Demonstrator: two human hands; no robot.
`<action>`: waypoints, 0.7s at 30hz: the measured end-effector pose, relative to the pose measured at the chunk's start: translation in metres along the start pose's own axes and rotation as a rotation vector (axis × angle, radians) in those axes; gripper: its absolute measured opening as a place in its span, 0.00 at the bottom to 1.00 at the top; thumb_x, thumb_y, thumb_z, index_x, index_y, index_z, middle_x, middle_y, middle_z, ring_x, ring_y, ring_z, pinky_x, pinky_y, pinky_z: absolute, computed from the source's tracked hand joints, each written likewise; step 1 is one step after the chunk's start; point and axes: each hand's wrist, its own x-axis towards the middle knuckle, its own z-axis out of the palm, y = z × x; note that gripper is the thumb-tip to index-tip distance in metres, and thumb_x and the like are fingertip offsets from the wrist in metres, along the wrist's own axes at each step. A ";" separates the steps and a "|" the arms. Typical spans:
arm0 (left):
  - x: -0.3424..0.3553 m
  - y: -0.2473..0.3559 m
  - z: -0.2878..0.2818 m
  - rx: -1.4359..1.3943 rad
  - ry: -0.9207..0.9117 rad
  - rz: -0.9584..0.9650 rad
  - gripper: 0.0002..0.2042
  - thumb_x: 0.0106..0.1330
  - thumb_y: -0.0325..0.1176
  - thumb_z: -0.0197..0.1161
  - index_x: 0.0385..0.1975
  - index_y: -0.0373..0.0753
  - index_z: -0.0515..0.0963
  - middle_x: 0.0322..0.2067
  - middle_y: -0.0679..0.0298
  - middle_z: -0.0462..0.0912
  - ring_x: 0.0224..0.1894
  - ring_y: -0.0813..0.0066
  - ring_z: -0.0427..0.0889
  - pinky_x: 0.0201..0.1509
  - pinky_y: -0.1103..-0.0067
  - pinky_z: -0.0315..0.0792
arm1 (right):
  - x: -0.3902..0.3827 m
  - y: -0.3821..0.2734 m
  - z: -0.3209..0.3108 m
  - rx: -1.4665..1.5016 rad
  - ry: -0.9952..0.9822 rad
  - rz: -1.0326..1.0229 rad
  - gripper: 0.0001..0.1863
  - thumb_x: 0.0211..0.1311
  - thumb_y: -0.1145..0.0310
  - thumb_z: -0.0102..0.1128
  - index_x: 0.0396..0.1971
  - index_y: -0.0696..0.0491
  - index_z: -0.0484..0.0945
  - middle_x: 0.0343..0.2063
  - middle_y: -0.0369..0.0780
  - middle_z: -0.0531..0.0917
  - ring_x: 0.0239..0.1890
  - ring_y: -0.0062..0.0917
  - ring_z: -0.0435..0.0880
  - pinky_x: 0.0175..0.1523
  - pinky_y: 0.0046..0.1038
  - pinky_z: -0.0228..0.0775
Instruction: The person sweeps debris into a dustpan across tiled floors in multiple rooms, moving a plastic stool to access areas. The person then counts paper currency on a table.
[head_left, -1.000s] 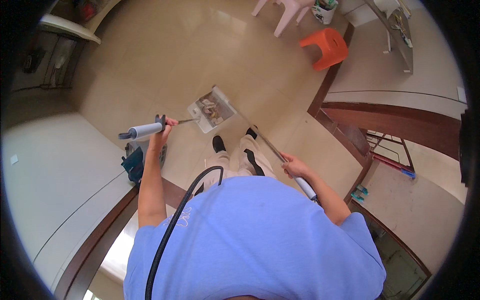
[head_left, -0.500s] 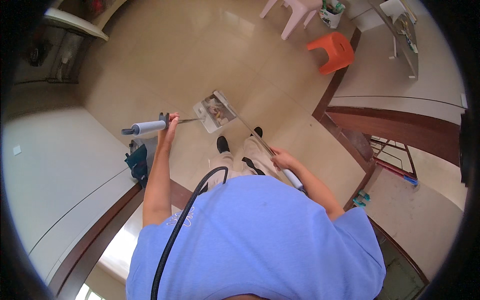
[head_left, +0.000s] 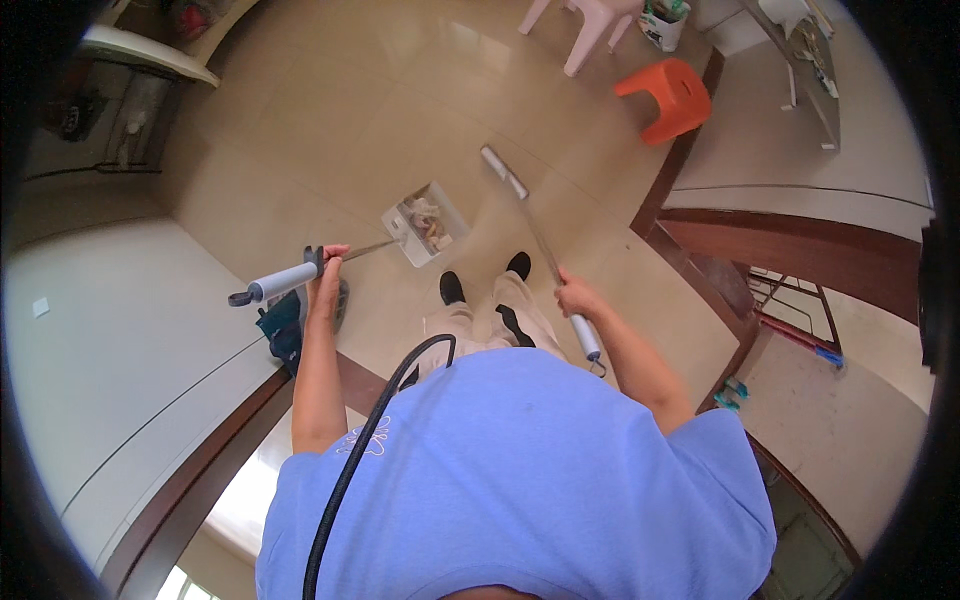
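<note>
Here, left hand (head_left: 326,268) outstretched, gripping dustpan pole (head_left: 368,249); right hand (head_left: 577,297) angled inward, curled round broom pole (head_left: 541,242).

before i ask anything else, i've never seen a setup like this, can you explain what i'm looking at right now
Of course. There is no machine here, just a person's two bare hands. The view comes from a wide fisheye camera on the person's head, looking down, so straight edges bend near the rim and the blue T-shirt fills the bottom.

The left hand holds the handle of a white dustpan, which has light and brown scraps in it. The right hand holds a long-handled broom; its narrow head is apart from the dustpan, and its bristles are too indistinct to make out.

Farther off on the tiled floor stand an orange stool and a pink one.
</note>
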 end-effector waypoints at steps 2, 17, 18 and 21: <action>-0.001 0.003 -0.002 0.043 0.019 -0.058 0.05 0.52 0.27 0.50 0.27 0.37 0.73 0.30 0.67 0.74 0.38 0.79 0.70 0.47 0.81 0.61 | 0.012 0.027 0.023 -0.257 -0.085 -0.114 0.28 0.43 0.73 0.44 0.50 0.54 0.58 0.22 0.43 0.75 0.20 0.27 0.74 0.22 0.30 0.67; -0.001 -0.001 0.008 -0.075 0.004 -0.011 0.07 0.48 0.26 0.47 0.26 0.38 0.72 0.24 0.71 0.70 0.27 0.85 0.64 0.33 0.86 0.59 | -0.099 0.020 0.008 0.082 -0.104 -0.101 0.28 0.45 0.74 0.43 0.52 0.51 0.57 0.12 0.37 0.68 0.12 0.21 0.68 0.16 0.24 0.63; -0.002 0.000 0.008 -0.074 0.020 -0.022 0.08 0.47 0.26 0.47 0.26 0.38 0.72 0.24 0.71 0.70 0.26 0.85 0.63 0.32 0.86 0.58 | -0.099 0.021 0.008 0.096 -0.096 -0.099 0.27 0.45 0.74 0.43 0.51 0.51 0.58 0.12 0.37 0.68 0.12 0.21 0.68 0.16 0.24 0.63; 0.005 -0.003 0.015 -0.077 0.066 0.059 0.04 0.48 0.27 0.48 0.22 0.39 0.71 0.23 0.71 0.68 0.28 0.82 0.63 0.36 0.83 0.59 | -0.099 0.017 0.009 -0.025 -0.060 -0.176 0.24 0.45 0.75 0.44 0.49 0.50 0.61 0.13 0.37 0.69 0.13 0.21 0.69 0.15 0.25 0.63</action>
